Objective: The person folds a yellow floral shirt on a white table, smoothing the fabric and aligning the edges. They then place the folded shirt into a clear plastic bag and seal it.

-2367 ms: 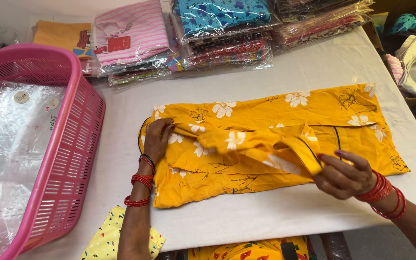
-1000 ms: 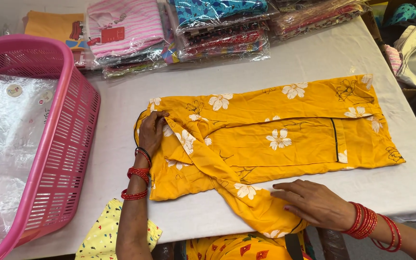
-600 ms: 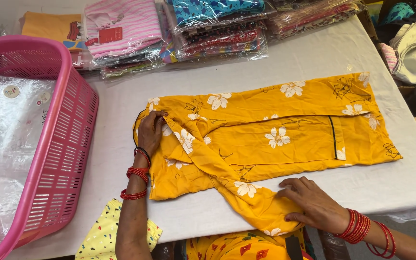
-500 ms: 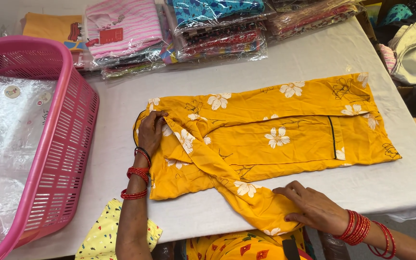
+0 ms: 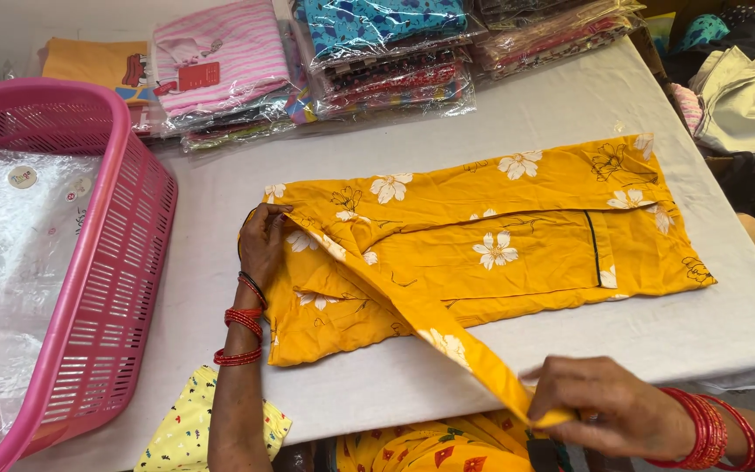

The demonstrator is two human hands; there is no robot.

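A yellow garment [image 5: 482,236] with white flowers lies folded lengthwise on the white table [image 5: 211,201]. My left hand [image 5: 262,240] presses flat on its collar end at the left, fingers spread on the cloth. One sleeve [image 5: 447,345] runs diagonally from the shoulder toward the near table edge, pulled taut. My right hand [image 5: 609,411] pinches the cuff end of that sleeve just past the table's front edge. Red bangles circle both wrists.
A pink plastic basket [image 5: 124,262] lined with clear plastic bags stands at the left. Stacks of bagged folded clothes [image 5: 377,52] line the far edge. Loose grey and dark fabric [image 5: 744,96] lies at the far right. Yellow patterned cloth [image 5: 185,437] hangs below the front edge.
My right hand has drawn the sleeve from across the garment down toward me and past the table's front edge, stretching it straight. My left hand has stayed on the collar.
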